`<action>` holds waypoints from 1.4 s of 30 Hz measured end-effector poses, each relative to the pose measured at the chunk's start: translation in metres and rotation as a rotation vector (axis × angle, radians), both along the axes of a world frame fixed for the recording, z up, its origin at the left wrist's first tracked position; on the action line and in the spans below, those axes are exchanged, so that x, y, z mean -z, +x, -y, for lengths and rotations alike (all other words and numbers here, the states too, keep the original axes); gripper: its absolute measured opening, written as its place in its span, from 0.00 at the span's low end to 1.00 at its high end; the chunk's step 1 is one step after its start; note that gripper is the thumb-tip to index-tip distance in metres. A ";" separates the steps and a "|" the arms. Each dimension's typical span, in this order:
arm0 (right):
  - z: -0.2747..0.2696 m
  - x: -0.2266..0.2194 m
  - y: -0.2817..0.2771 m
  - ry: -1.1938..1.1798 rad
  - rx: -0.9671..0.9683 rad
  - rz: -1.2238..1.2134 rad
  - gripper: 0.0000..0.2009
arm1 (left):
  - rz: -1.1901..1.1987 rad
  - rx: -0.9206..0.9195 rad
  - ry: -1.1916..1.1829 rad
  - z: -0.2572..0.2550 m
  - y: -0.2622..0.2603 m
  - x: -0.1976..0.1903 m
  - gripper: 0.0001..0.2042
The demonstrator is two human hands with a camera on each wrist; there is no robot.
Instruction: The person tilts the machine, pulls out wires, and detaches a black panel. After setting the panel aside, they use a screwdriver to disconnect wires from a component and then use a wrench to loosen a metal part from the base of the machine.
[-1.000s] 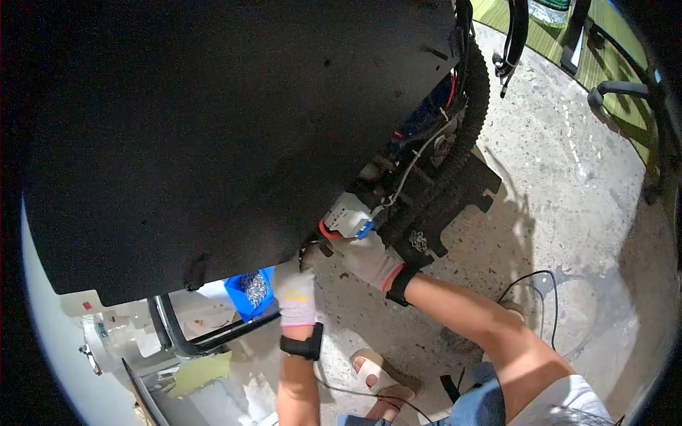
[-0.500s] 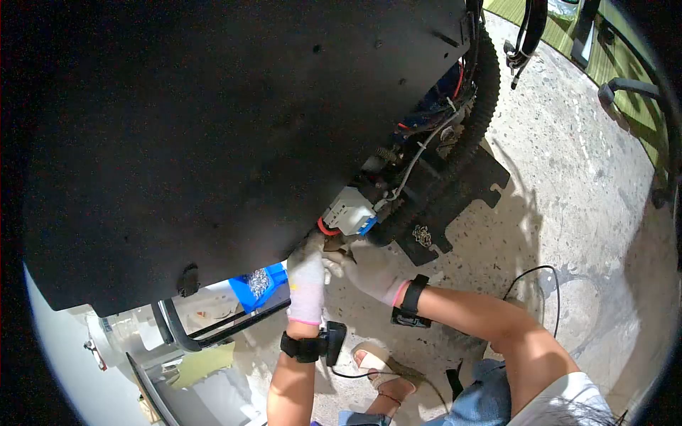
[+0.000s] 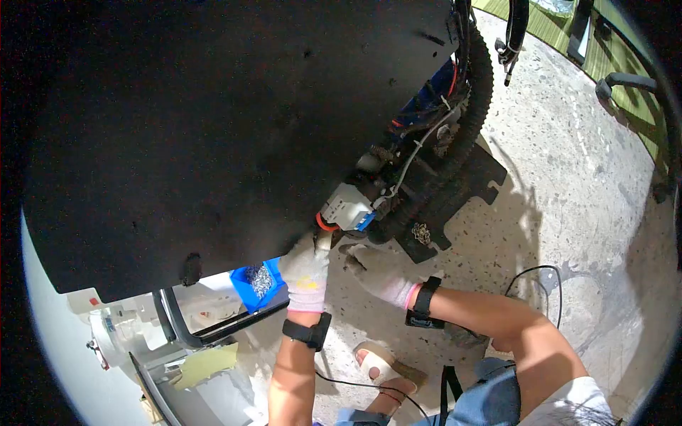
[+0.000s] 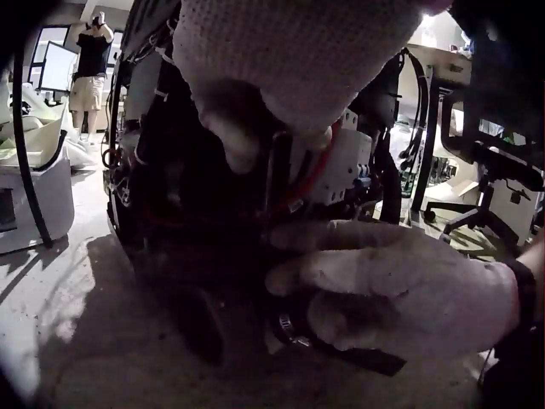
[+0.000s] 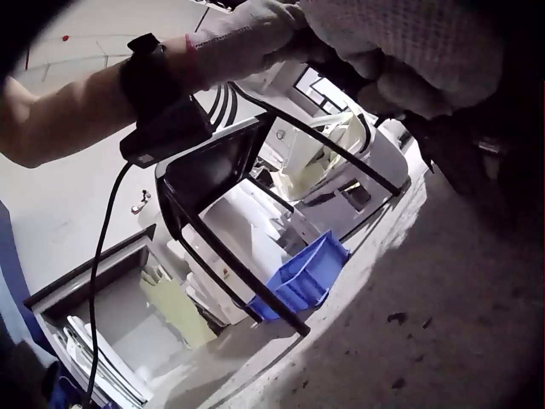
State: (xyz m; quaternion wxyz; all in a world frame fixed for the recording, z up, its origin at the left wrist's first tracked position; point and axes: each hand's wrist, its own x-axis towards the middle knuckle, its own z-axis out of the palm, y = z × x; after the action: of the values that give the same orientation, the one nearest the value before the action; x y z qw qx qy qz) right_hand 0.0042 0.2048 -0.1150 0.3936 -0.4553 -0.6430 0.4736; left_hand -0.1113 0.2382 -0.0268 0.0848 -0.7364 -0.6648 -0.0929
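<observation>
My gloved left hand [image 3: 305, 275] is under the edge of the black panel [image 3: 213, 135], below a white breaker block [image 3: 346, 206] and its red wire [image 3: 325, 223]. In the left wrist view its curled fingers pinch a dark upright cable [image 4: 278, 170] beside the red wire [image 4: 315, 175]. My gloved right hand [image 3: 381, 275] is lower and to the right, apart from the block. In the left wrist view that right hand [image 4: 400, 285] has thumb and fingers round a dark strip [image 4: 375, 360] near a shiny ring [image 4: 289, 328]; shadow hides its full shape.
A blue bin [image 3: 257, 285] with small metal pieces sits left of my hands. A ribbed black hose [image 3: 482, 92] runs along the panel's right side. A thin black cable [image 3: 558, 302] lies on the floor [image 3: 568, 192]. A person [image 4: 90, 72] stands far back.
My right hand moved from beside the block down and right, near my left hand, then apart from it. My left hand has shifted up towards the red wire. The head view has shifted slightly.
</observation>
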 end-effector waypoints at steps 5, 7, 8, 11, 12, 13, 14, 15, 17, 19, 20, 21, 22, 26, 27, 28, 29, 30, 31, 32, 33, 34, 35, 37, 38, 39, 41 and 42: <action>0.002 0.003 -0.005 -0.059 -0.085 -0.050 0.13 | 0.159 -0.178 0.035 -0.003 0.019 0.000 0.19; 0.000 0.001 -0.008 -0.008 -0.035 0.050 0.13 | 0.318 -0.240 0.089 -0.003 0.014 0.011 0.19; -0.003 -0.001 -0.007 -0.007 -0.036 0.048 0.13 | 0.317 -0.241 0.090 -0.004 0.012 0.018 0.19; -0.014 -0.013 0.000 -0.171 -0.114 0.053 0.13 | 0.518 -0.310 0.159 -0.009 0.014 0.028 0.20; -0.016 -0.010 -0.004 -0.131 -0.059 0.055 0.12 | 0.608 -0.320 0.199 -0.009 0.022 0.023 0.19; -0.018 -0.009 -0.007 -0.092 -0.005 0.055 0.12 | 0.698 -0.330 0.239 -0.010 0.027 0.019 0.17; -0.019 -0.008 -0.007 -0.088 -0.004 0.053 0.12 | 0.697 -0.328 0.243 -0.011 0.029 0.016 0.17; -0.023 -0.017 -0.003 -0.044 0.005 -0.020 0.11 | 1.038 -0.590 0.151 -0.012 0.030 0.014 0.15; -0.027 -0.018 -0.005 -0.002 0.009 -0.093 0.10 | 1.374 -0.861 0.047 -0.010 0.030 0.010 0.13; -0.034 -0.004 -0.016 0.132 0.000 -0.013 0.13 | 1.308 -0.808 -0.019 -0.009 0.028 0.005 0.11; -0.036 0.002 -0.019 0.136 0.005 -0.012 0.13 | 1.309 -0.801 -0.020 -0.009 0.020 0.013 0.11; -0.039 0.006 -0.022 0.196 0.020 -0.001 0.13 | 1.150 -0.633 0.071 -0.011 0.018 0.012 0.13; -0.043 0.008 -0.025 0.258 0.035 0.008 0.13 | 0.985 -0.464 0.159 -0.012 0.018 0.009 0.15; -0.041 0.006 -0.034 -0.322 0.167 -0.657 0.12 | 0.225 -0.330 0.088 0.009 0.006 0.009 0.17; -0.042 -0.005 -0.026 -0.380 0.162 -0.631 0.12 | 0.333 -0.264 -0.024 0.013 0.009 -0.002 0.20; -0.042 -0.010 -0.021 -0.437 0.157 -0.603 0.12 | 0.332 -0.255 -0.025 0.015 0.005 -0.003 0.20; -0.042 -0.007 -0.023 -0.436 0.164 -0.604 0.12 | 0.355 -0.200 -0.049 0.017 -0.002 -0.004 0.19; -0.042 -0.001 -0.028 -0.425 0.174 -0.628 0.12 | 0.379 -0.147 -0.074 0.016 -0.008 -0.005 0.18; -0.043 0.006 -0.033 -0.412 0.185 -0.651 0.11 | 0.329 -0.131 -0.073 0.013 -0.013 -0.008 0.17; -0.042 0.013 -0.038 -0.410 0.190 -0.651 0.11 | 0.330 -0.125 -0.074 0.011 -0.019 -0.008 0.17; -0.042 0.019 -0.043 -0.412 0.186 -0.625 0.12 | 0.165 -0.034 -0.047 0.009 -0.028 -0.003 0.16; -0.043 0.018 -0.042 -0.413 0.181 -0.599 0.12 | 0.000 0.056 -0.017 0.007 -0.036 0.001 0.16; -0.042 0.016 -0.040 -0.411 0.183 -0.599 0.12 | -0.078 0.115 0.029 0.003 -0.043 0.005 0.15; -0.040 0.000 -0.025 -0.245 0.204 -0.534 0.09 | -0.146 0.200 0.105 -0.007 -0.045 0.003 0.15; -0.037 0.008 -0.024 -0.251 0.203 -0.532 0.09 | -0.213 0.281 0.184 -0.010 -0.044 0.002 0.15; -0.036 0.017 -0.021 0.064 0.091 -0.165 0.08 | -0.212 0.277 0.179 -0.010 -0.041 0.001 0.15; -0.028 0.029 -0.011 0.371 -0.028 0.201 0.07 | -0.233 0.290 0.161 -0.008 -0.033 -0.003 0.14; -0.023 0.017 0.003 0.316 -0.022 0.168 0.07 | -0.234 0.288 0.156 -0.005 -0.029 -0.002 0.14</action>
State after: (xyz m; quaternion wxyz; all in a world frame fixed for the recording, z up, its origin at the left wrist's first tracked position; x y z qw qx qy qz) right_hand 0.0071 0.2281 -0.1320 0.4000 -0.4187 -0.7450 0.3310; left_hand -0.1398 0.2429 -0.0251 0.2041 -0.8207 -0.5291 -0.0693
